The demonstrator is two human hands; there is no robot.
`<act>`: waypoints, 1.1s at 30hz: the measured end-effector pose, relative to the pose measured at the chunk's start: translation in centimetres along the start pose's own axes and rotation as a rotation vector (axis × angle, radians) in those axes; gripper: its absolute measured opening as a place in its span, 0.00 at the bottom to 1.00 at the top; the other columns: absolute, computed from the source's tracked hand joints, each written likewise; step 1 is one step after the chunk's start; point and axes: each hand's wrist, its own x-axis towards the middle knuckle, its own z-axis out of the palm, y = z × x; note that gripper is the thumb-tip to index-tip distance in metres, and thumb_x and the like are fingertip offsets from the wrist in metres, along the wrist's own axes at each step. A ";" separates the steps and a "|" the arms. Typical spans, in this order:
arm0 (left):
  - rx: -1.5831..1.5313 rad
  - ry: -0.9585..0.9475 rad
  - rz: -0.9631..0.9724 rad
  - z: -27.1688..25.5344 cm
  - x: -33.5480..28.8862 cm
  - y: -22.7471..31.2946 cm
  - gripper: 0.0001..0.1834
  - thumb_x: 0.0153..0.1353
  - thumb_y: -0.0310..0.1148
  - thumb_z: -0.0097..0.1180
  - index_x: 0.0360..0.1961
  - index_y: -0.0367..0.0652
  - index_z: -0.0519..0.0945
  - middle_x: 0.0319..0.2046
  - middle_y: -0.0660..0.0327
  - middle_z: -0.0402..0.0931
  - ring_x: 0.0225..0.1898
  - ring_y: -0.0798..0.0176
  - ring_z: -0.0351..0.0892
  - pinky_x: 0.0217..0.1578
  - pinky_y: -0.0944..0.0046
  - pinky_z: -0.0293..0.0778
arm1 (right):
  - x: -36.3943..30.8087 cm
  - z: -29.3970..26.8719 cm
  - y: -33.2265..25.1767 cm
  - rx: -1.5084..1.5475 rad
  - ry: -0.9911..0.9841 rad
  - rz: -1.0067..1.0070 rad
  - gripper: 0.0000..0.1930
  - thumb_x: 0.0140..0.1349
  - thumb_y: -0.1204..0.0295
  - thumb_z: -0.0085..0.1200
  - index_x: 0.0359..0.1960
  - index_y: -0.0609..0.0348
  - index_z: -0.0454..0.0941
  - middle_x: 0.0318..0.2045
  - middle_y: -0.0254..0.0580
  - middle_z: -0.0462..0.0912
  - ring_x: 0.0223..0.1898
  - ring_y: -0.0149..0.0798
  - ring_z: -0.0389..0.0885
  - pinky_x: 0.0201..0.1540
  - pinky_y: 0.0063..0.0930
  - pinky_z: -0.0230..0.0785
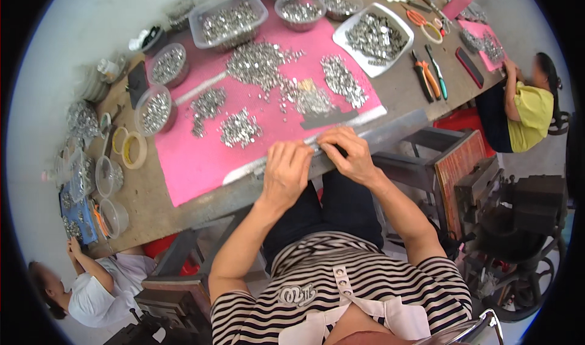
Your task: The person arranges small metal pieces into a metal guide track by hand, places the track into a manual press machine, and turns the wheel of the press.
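"Two grips, set close together at the tabletop's [399, 95] near edge. Left grip [284, 171]: fingers bent and bunched. Right grip [351, 156]: thumb and fingers curled inward. Contents?"

"Undetermined. The space between the fingertips is too small and covered; I cannot tell whether either pinches a piece."

"Step in hand?"

"Judged as fine two-handed fingerwork, done at the grey edge strip [399, 130]. A next move would call for steady fingertips and a light touch."

"Stock?"

"Small silvery metal pieces [241, 128], loose: nearest heap ahead of the left grip, on the pink mat [183, 162]; further heaps behind."

"Outlying items?"

"White tray [370, 70], one, loaded with metal parts. Orange-handled pliers [432, 81], one pair, beside it. Tan tape roll [142, 156], far left. Co-workers, two: yellow top [529, 125], right; white top [100, 296], left."
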 end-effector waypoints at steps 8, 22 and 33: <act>0.228 -0.112 0.085 -1.1 -1.6 0.6 0.17 0.60 0.33 0.67 0.50 0.43 0.83 0.46 0.59 0.81 0.47 0.55 0.77 0.61 0.43 0.64 | 7.7 -0.4 0.7 -0.122 0.060 -0.089 0.05 0.62 0.81 0.61 0.39 0.64 0.83 0.35 0.45 0.83 0.38 0.45 0.83 0.43 0.36 0.74; 0.348 0.215 -0.109 -0.5 11.5 -14.8 0.08 0.62 0.36 0.65 0.38 0.44 0.83 0.33 0.60 0.79 0.42 0.53 0.79 0.51 0.51 0.65 | 17.2 7.4 7.2 -0.446 -0.005 0.027 0.07 0.61 0.71 0.61 0.36 0.63 0.85 0.34 0.53 0.83 0.40 0.57 0.83 0.46 0.51 0.73; 0.140 0.143 -0.182 -0.3 12.1 -16.4 0.06 0.62 0.29 0.64 0.39 0.40 0.86 0.33 0.53 0.83 0.35 0.49 0.84 0.39 0.53 0.76 | 17.9 7.2 7.7 -0.328 -0.124 0.137 0.07 0.61 0.70 0.59 0.35 0.60 0.85 0.37 0.53 0.84 0.45 0.56 0.83 0.49 0.51 0.69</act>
